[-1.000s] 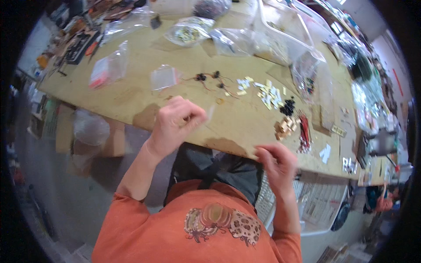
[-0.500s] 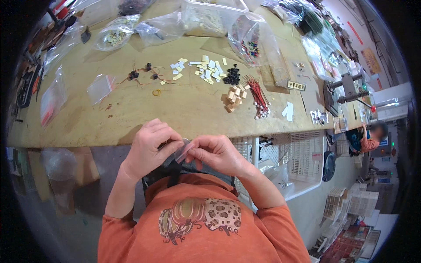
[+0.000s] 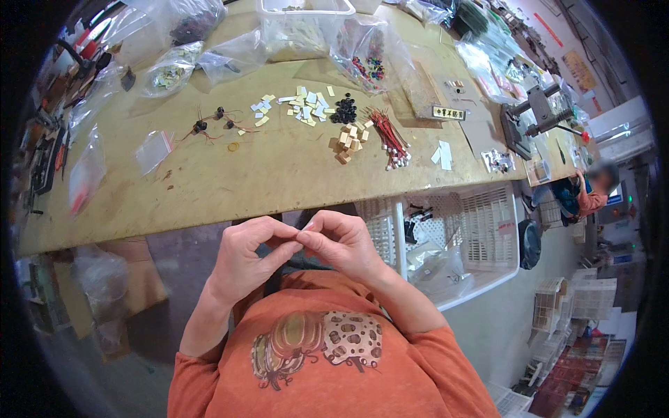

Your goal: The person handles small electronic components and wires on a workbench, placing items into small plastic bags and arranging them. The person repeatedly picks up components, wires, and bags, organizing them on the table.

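Observation:
My left hand (image 3: pixel 252 252) and my right hand (image 3: pixel 343 249) meet fingertip to fingertip in front of my body, just off the table's near edge. Both are closed in a pinch, thumbs against forefingers. What lies between the fingertips is too small and covered to make out. On the table (image 3: pixel 202 184) beyond them sit wooden blocks (image 3: pixel 352 141), red wires with white ends (image 3: pixel 390 139), black round parts (image 3: pixel 344 110) and pale yellow and white pieces (image 3: pixel 306 106). Small black parts with thin wires (image 3: pixel 201 126) lie farther left, near a yellow ring (image 3: pixel 233 147).
Flat clear bags (image 3: pixel 153 152) lie at the left. A clear bin (image 3: pixel 303 28) and a bag of coloured parts (image 3: pixel 369 63) stand at the back. A hand press (image 3: pixel 533 118) is at the right. Below the table edge stands a white crate (image 3: pixel 488 272). Another person (image 3: pixel 589 195) sits far right.
A clear plastic piece with a pinkish edge showed between my hands before; now it cannot be made out. My fingertips have come together, and the view has shifted slightly.

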